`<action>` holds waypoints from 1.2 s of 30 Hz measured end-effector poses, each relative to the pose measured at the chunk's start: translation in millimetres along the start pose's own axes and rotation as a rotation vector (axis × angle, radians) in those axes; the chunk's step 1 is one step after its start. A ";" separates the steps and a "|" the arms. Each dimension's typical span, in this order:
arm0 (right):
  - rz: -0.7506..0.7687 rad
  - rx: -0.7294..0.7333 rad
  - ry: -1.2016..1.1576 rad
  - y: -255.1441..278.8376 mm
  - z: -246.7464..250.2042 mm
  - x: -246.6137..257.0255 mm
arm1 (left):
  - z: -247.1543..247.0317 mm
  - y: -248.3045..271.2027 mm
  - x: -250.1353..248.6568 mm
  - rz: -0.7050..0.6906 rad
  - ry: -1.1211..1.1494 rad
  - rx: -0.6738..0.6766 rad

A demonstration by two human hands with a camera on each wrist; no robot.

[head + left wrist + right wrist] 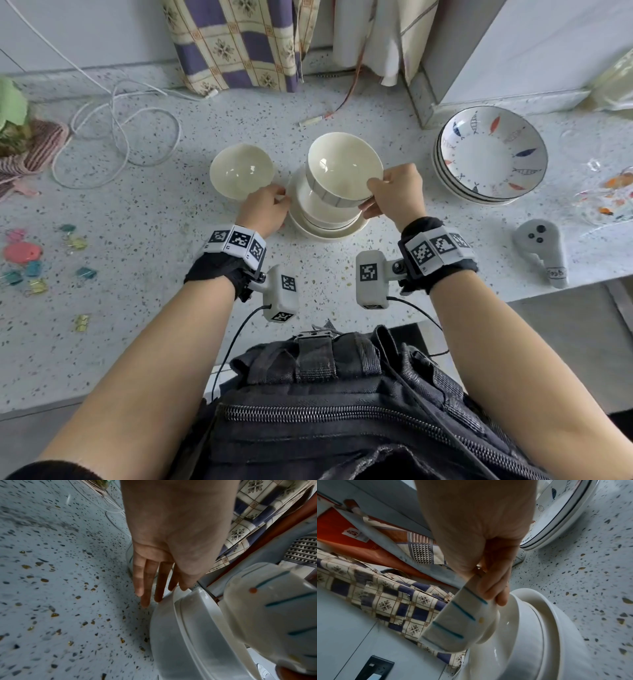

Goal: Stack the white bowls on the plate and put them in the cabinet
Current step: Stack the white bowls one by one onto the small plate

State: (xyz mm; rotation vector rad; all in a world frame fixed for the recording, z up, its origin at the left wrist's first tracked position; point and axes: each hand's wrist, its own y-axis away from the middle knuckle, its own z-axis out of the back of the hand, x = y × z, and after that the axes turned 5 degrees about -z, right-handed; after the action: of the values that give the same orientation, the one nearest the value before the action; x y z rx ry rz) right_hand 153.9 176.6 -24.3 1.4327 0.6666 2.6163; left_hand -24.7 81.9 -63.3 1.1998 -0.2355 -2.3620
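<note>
A white plate (pixel 356 229) lies mid-counter with a white bowl (pixel 310 209) sitting in it. My right hand (pixel 372 197) pinches the rim of a second white bowl with blue stripes (pixel 342 168) and holds it tilted just above that stack. In the right wrist view the striped bowl (pixel 458 622) hangs partly inside the lower bowl (pixel 513 635). My left hand (pixel 279 202) has straight fingers (pixel 147 588) resting against the plate's left rim (pixel 164 635). A third white bowl (pixel 241 171) stands alone to the left of the plate.
A stack of fish-patterned plates (pixel 489 154) sits to the right, with a glass dish (pixel 609 195) and a grey handheld device (pixel 544 250) beyond. A white cable (pixel 120 137) loops at the back left. Binder clips (pixel 34 267) lie near the left edge. Checked cloth (pixel 236 44) hangs behind.
</note>
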 end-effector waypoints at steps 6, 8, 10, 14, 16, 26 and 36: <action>0.046 0.055 0.099 -10.2 -5.4 -4.5 | -6.9 -4.3 1.8 -0.003 -0.026 -0.007; 0.053 0.072 0.120 -12.2 -5.6 -6.8 | -8.6 -5.4 2.1 -0.016 -0.050 -0.003; 0.068 0.085 0.131 -14.1 -5.3 -7.9 | -10.5 -6.9 2.7 -0.025 -0.077 -0.008; 0.123 0.083 0.171 -18.2 -7.4 -7.0 | -12.7 -9.7 5.3 0.004 -0.078 -0.019; 0.144 0.078 0.200 -18.7 -9.7 -7.3 | -14.0 -9.8 7.4 0.016 -0.045 -0.027; 0.233 0.076 0.245 -18.4 -9.1 -12.0 | -17.2 -10.4 9.3 0.025 -0.034 -0.024; 0.236 0.064 0.242 -17.0 -5.9 -14.3 | -24.6 -9.3 -2.0 -0.115 -0.125 -0.089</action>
State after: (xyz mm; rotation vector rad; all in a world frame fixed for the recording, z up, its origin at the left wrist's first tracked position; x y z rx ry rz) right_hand 154.7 186.0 -45.3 1.2938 0.6452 3.0125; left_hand -7.3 92.5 -80.0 1.0518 -0.1025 -2.5220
